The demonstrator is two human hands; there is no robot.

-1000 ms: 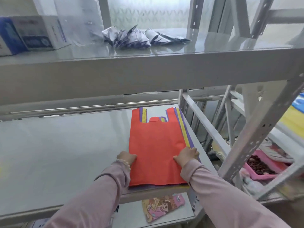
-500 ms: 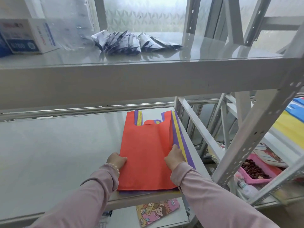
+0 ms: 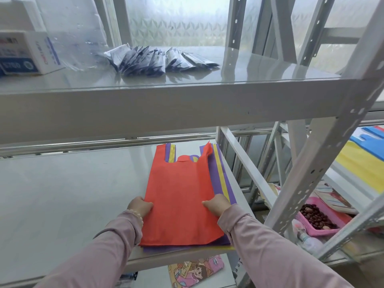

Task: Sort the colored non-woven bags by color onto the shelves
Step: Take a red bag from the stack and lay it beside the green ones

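While your left hand [image 3: 140, 206] and right hand [image 3: 216, 205] each pinch a side edge of the flat red-orange non-woven vest bag [image 3: 180, 196], thumbs on top, that bag lies uppermost on a stack of purple and yellow non-woven bags [image 3: 223, 183] at the right end of the grey metal middle shelf [image 3: 62, 194].

Overhead: grey upper shelf board [image 3: 145, 104], carrying a fan of dark foil sachets [image 3: 158, 59] and a white-and-blue cardboard box [image 3: 27, 53].

Right of the stack: white slanted brace [image 3: 245, 161], near the purple edge; beyond it, a perforated white upright [image 3: 324, 163].

Further right: pink plastic tray of brown beans [image 3: 320, 219]; yellow and blue bags [image 3: 361, 163] on a neighbouring shelf.

Below: cartoon-print pouch [image 3: 195, 269].

Edges: the stack's near end sits at the shelf's front lip.

Room: glossy grey shelf surface stretches wide to your left.

Behind: frosted patterned window [image 3: 178, 19].
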